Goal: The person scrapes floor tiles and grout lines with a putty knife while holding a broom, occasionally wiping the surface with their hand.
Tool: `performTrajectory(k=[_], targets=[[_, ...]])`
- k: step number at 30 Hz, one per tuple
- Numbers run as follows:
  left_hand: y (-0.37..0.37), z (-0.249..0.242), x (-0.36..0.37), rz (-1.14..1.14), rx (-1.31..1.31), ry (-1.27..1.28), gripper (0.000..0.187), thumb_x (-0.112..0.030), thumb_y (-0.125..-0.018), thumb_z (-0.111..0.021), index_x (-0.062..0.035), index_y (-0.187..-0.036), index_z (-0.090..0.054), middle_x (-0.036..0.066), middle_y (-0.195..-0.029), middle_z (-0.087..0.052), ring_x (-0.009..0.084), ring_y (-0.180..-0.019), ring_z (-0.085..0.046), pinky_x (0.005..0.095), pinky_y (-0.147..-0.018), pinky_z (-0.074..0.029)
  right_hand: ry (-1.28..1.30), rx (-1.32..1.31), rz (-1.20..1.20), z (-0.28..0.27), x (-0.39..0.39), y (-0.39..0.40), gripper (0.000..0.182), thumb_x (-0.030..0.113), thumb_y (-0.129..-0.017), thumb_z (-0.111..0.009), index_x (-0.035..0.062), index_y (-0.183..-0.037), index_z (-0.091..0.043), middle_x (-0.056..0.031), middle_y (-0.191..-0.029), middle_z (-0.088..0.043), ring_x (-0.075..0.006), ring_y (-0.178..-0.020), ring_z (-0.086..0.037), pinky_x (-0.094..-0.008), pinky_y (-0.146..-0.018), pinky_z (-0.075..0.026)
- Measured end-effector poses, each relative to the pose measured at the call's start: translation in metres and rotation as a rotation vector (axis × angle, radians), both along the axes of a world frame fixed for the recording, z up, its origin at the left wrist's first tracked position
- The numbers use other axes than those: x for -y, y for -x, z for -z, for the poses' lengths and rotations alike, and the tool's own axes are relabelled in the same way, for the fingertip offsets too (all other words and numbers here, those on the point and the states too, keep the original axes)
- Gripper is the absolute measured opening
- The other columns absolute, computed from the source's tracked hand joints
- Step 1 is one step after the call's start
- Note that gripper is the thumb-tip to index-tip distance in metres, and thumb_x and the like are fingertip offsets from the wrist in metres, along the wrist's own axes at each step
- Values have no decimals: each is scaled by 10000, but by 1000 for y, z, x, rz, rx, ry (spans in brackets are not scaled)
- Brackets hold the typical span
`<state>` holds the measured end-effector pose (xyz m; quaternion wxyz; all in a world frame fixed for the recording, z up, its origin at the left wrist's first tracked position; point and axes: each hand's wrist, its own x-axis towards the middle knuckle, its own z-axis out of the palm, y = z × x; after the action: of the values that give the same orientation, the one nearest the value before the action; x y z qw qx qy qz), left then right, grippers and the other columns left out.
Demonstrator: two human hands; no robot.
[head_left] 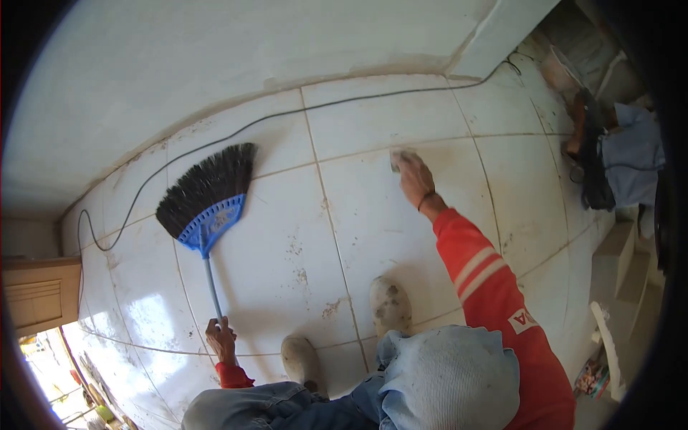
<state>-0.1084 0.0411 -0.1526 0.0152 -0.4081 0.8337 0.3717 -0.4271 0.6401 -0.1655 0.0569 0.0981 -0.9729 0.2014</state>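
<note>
A broom [208, 197] with black bristles and a blue head lies over the white tiled floor at the left. My left hand [221, 340] is closed round the end of its grey handle, near the bottom of the view. Farther forward and to the right, my right hand [414, 179] reaches down to the tiles, its fingers closed on a small pale object [395, 160] that they mostly cover. Dirt specks [301, 276] mark the tiles between the broom and my right arm.
A dark cable [279, 115] runs along the wall base. My boots [391, 304] stand on the floor below. At the right are a bucket [560, 70], a blue-grey cloth [631, 150] and steps [615, 269]. A wooden cabinet [39, 294] stands left.
</note>
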Motion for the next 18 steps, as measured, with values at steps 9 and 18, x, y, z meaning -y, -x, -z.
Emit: performTrajectory(k=[9, 18], targets=[[9, -24, -40, 78, 97, -37, 108, -122, -987, -563, -44, -914, -546, 52, -578, -552, 150, -445, -571, 329, -373, -437, -90, -91, -92, 18, 11, 20, 465, 69, -941, -615, -4, -1401, -619, -260, -1387, -648, -482, -1362, -551, -509, -1153, -464], [25, -57, -58, -60, 116, -35, 280, -298, -1044, -668, -45, -945, -603, 29, -553, -507, 125, -458, -508, 351, -432, -382, -146, -173, -221, 36, 25, 4, 478, 75, -939, -612, -6, -1411, -617, -247, -1482, -599, -467, -1395, -527, -518, -1165, -444]])
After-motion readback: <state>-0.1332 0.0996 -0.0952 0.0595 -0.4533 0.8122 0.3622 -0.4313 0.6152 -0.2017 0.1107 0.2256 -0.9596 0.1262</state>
